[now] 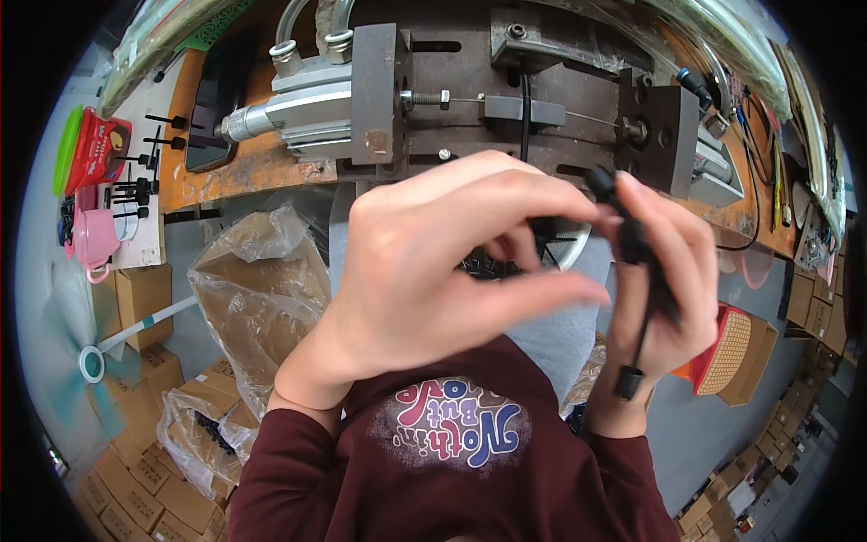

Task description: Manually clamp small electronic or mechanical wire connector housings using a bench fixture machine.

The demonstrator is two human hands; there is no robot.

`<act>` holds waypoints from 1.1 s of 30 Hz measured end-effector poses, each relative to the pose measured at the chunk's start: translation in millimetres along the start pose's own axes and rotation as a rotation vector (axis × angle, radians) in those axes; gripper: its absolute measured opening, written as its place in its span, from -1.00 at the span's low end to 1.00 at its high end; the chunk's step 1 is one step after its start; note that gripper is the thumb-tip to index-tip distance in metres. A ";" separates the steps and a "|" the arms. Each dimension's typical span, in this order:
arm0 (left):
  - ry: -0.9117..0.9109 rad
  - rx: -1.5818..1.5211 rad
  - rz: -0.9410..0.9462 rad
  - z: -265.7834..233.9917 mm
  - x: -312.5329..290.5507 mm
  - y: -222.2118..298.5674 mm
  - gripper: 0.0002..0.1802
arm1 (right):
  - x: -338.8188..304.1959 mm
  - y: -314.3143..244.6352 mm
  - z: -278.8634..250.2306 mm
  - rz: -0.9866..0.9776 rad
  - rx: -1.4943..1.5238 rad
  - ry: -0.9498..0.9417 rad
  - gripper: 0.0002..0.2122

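Note:
My left hand (433, 271) is raised close to the camera, its thumb and fingers pinched toward a thin black cable (643, 312). My right hand (664, 271) grips that cable, which has a black cap at its top end near my fingertips and a small black plug hanging below my wrist. Both hands meet in front of a heavy metal press fixture (379, 81) on an orange bench. Where the left fingertips touch the cable is partly hidden by my fingers.
A clear plastic bag in a cardboard box (257, 289) stands at my left. More boxes (144, 488) lie stacked lower left. A pink cup (93, 237) and red packet (95, 149) sit far left. An orange basket (727, 348) stands at the right.

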State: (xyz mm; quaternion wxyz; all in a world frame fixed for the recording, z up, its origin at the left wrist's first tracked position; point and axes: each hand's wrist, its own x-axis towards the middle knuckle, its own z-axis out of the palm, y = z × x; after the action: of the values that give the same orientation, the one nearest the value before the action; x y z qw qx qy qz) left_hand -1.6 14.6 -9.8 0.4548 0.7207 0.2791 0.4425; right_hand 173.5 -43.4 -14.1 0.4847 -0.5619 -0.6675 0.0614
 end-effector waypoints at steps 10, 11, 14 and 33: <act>0.022 0.259 0.123 -1.4 -9.2 0.4 -0.58 | 6.3 -9.6 0.1 0.407 0.407 -0.110 -0.69; 0.033 0.259 0.156 1.5 -12.0 -4.3 -0.60 | 5.5 -5.2 1.4 0.403 0.469 -0.082 -0.66; 0.033 0.256 0.174 3.1 -16.4 -2.6 -0.62 | 1.6 -0.2 1.1 0.404 0.503 -0.063 -0.66; 0.020 0.925 0.233 7.3 0.4 -21.8 -0.68 | -3.9 12.7 -17.0 0.493 0.961 0.027 -0.47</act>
State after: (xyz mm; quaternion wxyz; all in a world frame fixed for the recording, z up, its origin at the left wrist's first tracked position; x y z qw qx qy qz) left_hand 5.1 21.3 -30.7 0.0310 0.8697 0.3686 0.3268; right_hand 194.1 -49.8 -15.4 0.6669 -0.4175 -0.4063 0.4647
